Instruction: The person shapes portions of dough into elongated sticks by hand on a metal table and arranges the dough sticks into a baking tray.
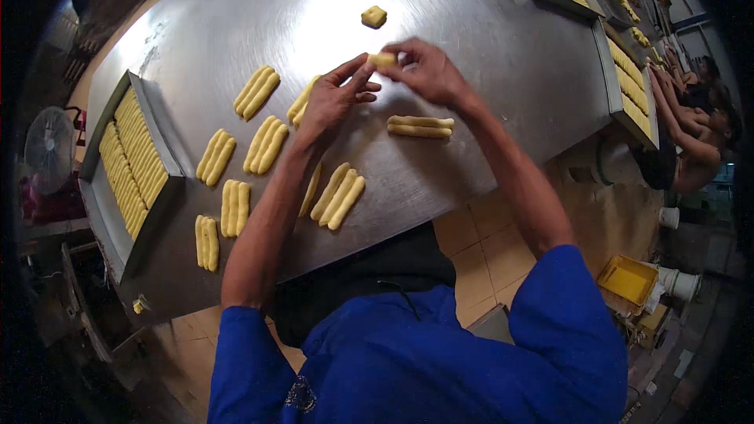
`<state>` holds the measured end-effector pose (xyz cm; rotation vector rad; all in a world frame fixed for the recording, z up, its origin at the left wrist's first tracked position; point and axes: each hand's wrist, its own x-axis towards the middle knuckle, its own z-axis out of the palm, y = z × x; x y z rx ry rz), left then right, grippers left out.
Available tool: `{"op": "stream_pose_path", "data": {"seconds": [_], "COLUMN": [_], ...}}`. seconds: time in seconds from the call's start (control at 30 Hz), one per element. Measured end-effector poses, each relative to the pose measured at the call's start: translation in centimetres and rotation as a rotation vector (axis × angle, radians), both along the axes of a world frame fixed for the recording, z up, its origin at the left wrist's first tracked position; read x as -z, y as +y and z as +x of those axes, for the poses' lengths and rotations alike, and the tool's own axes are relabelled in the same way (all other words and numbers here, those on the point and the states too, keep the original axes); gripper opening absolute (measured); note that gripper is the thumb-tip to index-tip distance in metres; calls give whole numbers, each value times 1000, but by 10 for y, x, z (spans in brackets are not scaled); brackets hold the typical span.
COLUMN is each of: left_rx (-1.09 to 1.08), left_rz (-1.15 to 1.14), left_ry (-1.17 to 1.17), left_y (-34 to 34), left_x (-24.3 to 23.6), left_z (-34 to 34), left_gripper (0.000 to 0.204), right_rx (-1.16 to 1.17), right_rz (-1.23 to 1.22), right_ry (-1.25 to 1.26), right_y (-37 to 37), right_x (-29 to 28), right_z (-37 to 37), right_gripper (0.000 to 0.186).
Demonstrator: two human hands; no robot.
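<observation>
Above the middle of the steel table (487, 47), my left hand (342, 90) and my right hand (428, 71) pinch a small yellow dough piece (381, 60) between their fingertips. A loose lump (374, 16) lies just beyond them. Below my right hand is a strip of joined dough sticks (420, 126). Several groups of finger-shaped sticks (265, 144) lie left of and below my left hand, one partly hidden behind it and another behind my left forearm.
A metal tray (169, 173) of dough rows sits at left, beside a fan (49, 149). More filled trays (650, 133) line the right edge, where other people (699, 141) work. A yellow crate (628, 283) and white buckets (685, 286) stand low at right.
</observation>
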<state>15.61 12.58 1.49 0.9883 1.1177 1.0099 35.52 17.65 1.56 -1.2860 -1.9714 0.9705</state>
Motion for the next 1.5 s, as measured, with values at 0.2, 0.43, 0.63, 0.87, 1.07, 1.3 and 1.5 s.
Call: {"op": "stream_pose_path", "data": {"seconds": [0.2,0.43,0.63,0.87,1.07,1.3,1.5], "left_rx": [60,139,275,560,565,499,513], "left_rz": [42,226,369,265,188,302,341], "left_ry": [-280,-30,15,446,1187,1004,1169], "left_y": [-15,-41,-20,45,75,70,74], "left_x": [17,-14,-12,-10,24,33,24], "left_z": [19,29,30,49,53,39,49], "left_gripper": [40,31,37,41,46,48,60], "right_rx": [90,120,43,-39,162,90,114], "right_rz": [210,18,-657,-557,-113,-253,-200], "right_ry": [32,73,542,-78,-705,-379,-627], "right_y": [-83,-97,-83,-7,-11,8,4], "right_x": [-35,-49,-55,-38,12,21,1], "right_z": [7,25,48,77,91,115,86], "right_gripper": [33,25,38,36,44,50,55]}}
